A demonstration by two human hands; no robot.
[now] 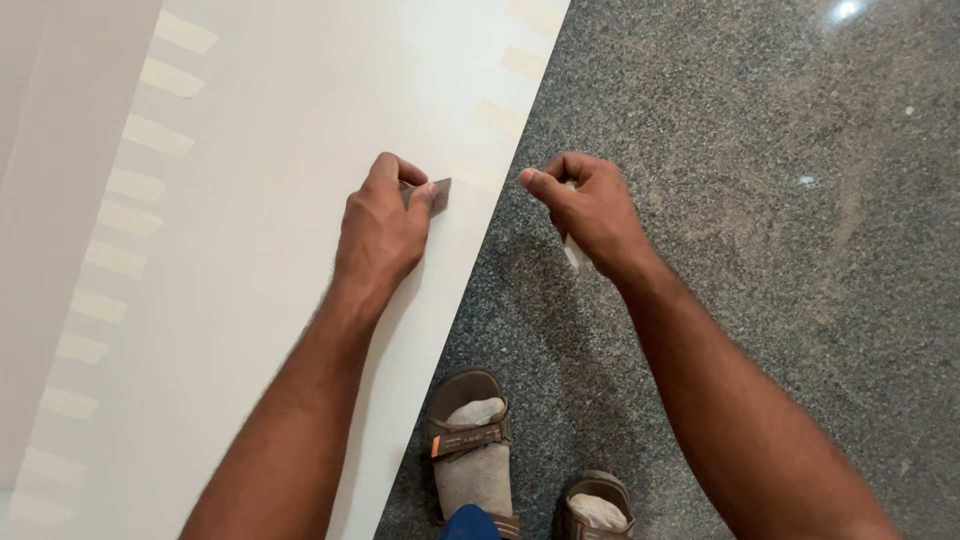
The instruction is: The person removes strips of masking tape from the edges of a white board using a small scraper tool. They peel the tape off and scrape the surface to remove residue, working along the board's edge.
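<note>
A: What's the left hand [382,232] on?

B: A small dark scraper blade [441,192], flat, grey-brown. Pinched between thumb and forefinger, only one corner sticks out. It sits on the white board [260,260], near the board's right edge, just short of where the edge meets the floor.

A: Grip?

B: Tight pinch on the blade, the other fingers curled under. The hand rests on the board.

A: Right hand [590,212]?

B: Off the board, just past its right edge, over the granite floor [760,250]. Fingers curled in, closed on a strip of pale tape [577,252]; a bit hangs below the palm. Can't tell how much is inside the fist.

A: Labels, packages?

B: None. Only tape pieces [130,200]: short cream rectangles in a row down the board's left edge, evenly spaced. Another row [500,115] runs along the board's right edge, above the blade, fainter. No print visible on any.

A: The board itself?

B: Plain white, smooth, lying at a slant across the view. Left of it there's another pale panel [50,180].

A: Anything else?

B: Two feet below the board's right edge, in brown sandals [467,420] over grey socks. Floor is dark speckled stone, with a glare spot far up right.
</note>
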